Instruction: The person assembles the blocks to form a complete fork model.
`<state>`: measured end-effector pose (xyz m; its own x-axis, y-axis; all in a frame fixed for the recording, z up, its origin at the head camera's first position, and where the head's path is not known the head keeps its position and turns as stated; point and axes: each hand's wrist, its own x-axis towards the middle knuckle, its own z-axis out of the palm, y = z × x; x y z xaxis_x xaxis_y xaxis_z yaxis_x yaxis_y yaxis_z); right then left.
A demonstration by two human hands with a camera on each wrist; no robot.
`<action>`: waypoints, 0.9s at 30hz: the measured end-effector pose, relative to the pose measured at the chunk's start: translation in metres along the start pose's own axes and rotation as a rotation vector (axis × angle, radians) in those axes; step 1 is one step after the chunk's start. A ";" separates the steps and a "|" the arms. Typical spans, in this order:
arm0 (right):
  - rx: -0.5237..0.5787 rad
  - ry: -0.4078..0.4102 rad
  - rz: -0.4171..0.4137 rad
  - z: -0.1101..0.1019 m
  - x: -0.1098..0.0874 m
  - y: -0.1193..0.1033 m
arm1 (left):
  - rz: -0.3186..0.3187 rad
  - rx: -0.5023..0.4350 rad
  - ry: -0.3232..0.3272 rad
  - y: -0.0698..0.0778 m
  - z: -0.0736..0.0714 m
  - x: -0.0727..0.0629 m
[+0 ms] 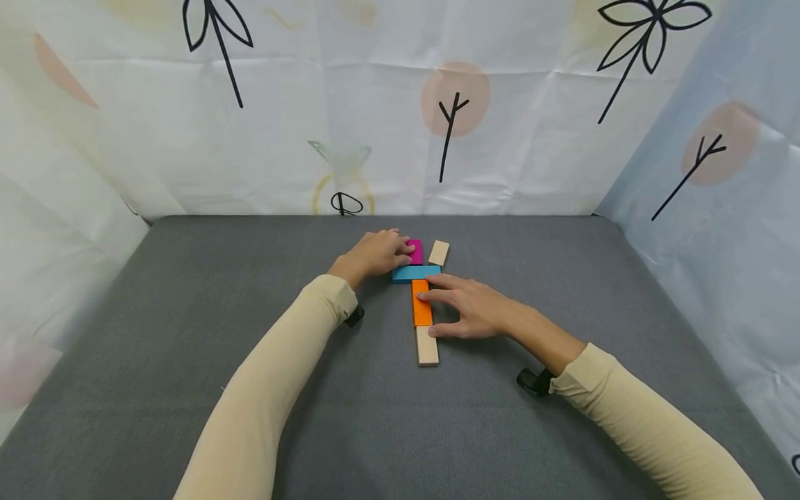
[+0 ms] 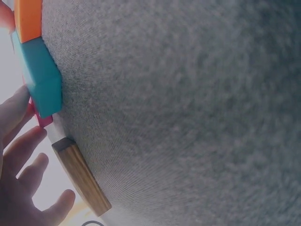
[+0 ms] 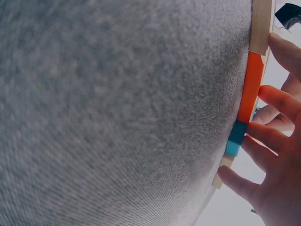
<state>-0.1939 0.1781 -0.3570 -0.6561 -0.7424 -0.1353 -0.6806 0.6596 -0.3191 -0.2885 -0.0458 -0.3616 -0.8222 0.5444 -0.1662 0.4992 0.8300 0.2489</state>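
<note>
My left hand [image 1: 375, 251] holds a pink block [image 1: 416, 251] at the far end of a row of flat blocks, thumb and index finger at its sides, other fingers spread. A blue block [image 1: 409, 274] lies crosswise just nearer. From it an orange block [image 1: 421, 303] and a plain wooden block [image 1: 428, 346] run end to end. My right hand [image 1: 478, 305] has its fingers spread along the row's right side: thumb by the near wooden block, other fingertips at the orange and blue blocks. A tilted wooden block [image 1: 439, 253] lies right of the pink one.
Another wooden block [image 2: 81, 176] shows beside the left fingers in the left wrist view; the left hand seems to hide it from above. Grey cloth [image 1: 187, 333] covers the table. Printed white curtains [image 1: 375, 104] hang behind and at both sides.
</note>
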 end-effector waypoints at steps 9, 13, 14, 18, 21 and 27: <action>0.006 0.006 -0.005 0.000 -0.001 0.000 | 0.024 -0.002 0.016 0.002 0.003 0.002; 0.009 0.004 0.000 0.000 -0.001 0.000 | 0.027 -0.014 0.019 0.003 0.002 0.001; 0.010 0.002 0.001 0.000 -0.001 0.000 | 0.026 -0.019 0.020 0.003 0.002 0.001; 0.012 0.004 0.005 0.000 -0.001 0.001 | 0.027 -0.036 0.026 0.003 0.002 0.002; 0.012 0.007 0.010 0.000 -0.001 0.001 | 0.024 -0.042 0.028 0.003 0.001 0.003; 0.010 0.013 -0.008 0.000 -0.001 0.001 | 0.021 -0.039 0.032 0.004 0.001 0.002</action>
<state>-0.1938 0.1793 -0.3575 -0.6549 -0.7461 -0.1205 -0.6826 0.6524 -0.3293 -0.2881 -0.0416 -0.3620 -0.8205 0.5566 -0.1304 0.5054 0.8129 0.2893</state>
